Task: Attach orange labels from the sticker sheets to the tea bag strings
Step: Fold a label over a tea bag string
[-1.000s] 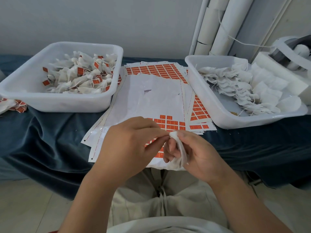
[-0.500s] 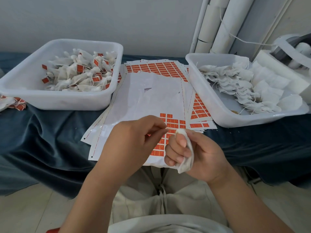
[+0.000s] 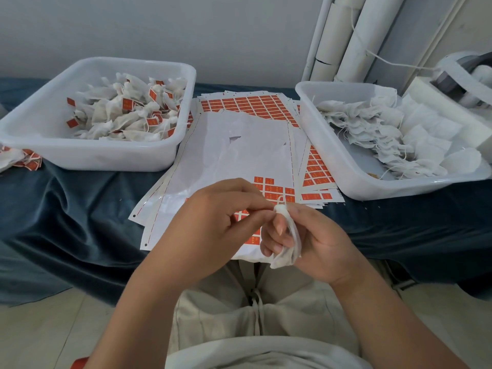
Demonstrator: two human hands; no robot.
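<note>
Left fingers: your left hand has thumb and forefinger pinched on the gathered top of the tea bag, where a loop of string sticks up.
Right fingers: your right hand curls round the body of the same bag, and its lower end hangs out below your palm.
Bag position: held in the air over the table's near edge, above the near end of the sticker sheets.
Sheets: a fanned stack in the middle of the table. The top one is mostly peeled, and its remaining orange labels sit at the near right corner, partly under your hands.
Left tub: far left corner, holding labelled tea bags. Its right wall sits just beside the sheets.
Right tub: far right, holding unlabelled tea bags. Its near left corner rests on the sheets.
Open room: bare blue cloth runs along the near edge on either side of your hands, in front of both tubs.
Left edge: a few labelled bags lie beside the left tub.
</note>
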